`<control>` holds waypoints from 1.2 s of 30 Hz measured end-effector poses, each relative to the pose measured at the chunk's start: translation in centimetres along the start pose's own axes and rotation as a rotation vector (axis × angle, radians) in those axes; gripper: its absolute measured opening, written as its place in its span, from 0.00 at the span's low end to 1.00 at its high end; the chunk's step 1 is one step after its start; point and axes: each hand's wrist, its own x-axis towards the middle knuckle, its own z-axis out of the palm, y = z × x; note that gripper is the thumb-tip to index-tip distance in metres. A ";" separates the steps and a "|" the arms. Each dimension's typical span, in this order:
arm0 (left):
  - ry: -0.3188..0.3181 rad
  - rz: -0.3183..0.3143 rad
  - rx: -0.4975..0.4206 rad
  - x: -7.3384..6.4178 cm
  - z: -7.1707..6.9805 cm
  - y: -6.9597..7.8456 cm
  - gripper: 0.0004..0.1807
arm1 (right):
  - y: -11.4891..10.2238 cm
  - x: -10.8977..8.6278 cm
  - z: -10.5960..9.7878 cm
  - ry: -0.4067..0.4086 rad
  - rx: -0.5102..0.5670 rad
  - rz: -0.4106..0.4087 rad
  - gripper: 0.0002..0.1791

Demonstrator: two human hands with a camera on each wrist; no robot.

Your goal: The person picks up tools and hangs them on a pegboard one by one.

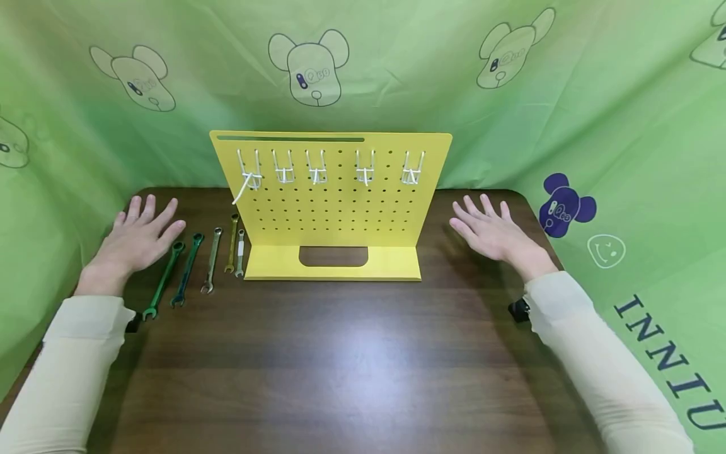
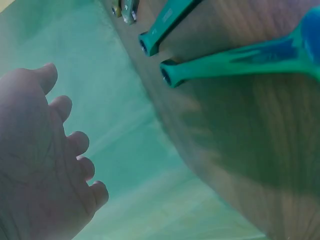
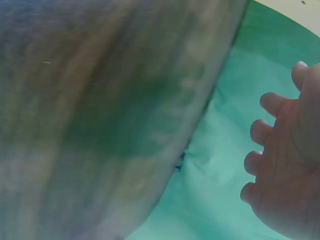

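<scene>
My left hand [image 1: 133, 238] is spread, palm down, over the table's left side and holds nothing. Nearest to it lies a green combination wrench [image 1: 164, 282], with a darker blue-green wrench [image 1: 188, 270] beside it. Farther right come a silver wrench [image 1: 212, 261], a brass-coloured wrench [image 1: 232, 243] and a small silver wrench [image 1: 240, 253] with a white label. Over the right side my right hand [image 1: 491, 232] is likewise spread with nothing in it. Between the hands a yellow pegboard [image 1: 334, 217] stands upright on its base. In the left wrist view the green wrench [image 2: 235, 61] appears close up.
White wire hooks, among them a left-end hook [image 1: 250, 176] and a right-end hook [image 1: 413, 169], hang in a row across the upper pegboard. A green printed curtain [image 1: 397, 69] encloses the brown wooden table [image 1: 317, 353] at the back and sides.
</scene>
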 end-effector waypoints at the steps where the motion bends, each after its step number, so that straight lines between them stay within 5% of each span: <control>1: -0.002 0.000 0.000 0.0 -0.2 0.0 0.35 | -0.2 0.0 -0.3 0.000 -0.005 -0.004 0.39; 7: -0.056 0.006 -0.046 0.1 -1.9 0.2 0.37 | -1.1 0.0 -2.2 -0.014 0.002 -0.036 0.38; 13: -0.193 -0.007 -0.212 -0.2 -3.4 0.3 0.39 | -1.8 0.0 -4.0 -0.127 0.257 -0.085 0.37; 18: -0.188 -0.006 -0.266 -0.6 -4.0 0.2 0.36 | -2.5 0.1 -5.1 -0.156 0.473 -0.106 0.33; 29: -0.175 0.003 -0.436 -0.9 -3.1 -1.1 0.43 | -2.8 1.2 -4.0 -0.156 1.069 -0.131 0.42; 36: -0.230 -0.051 -0.572 -1.2 -1.8 -2.3 0.47 | -3.0 2.1 -2.9 -0.187 1.269 -0.169 0.44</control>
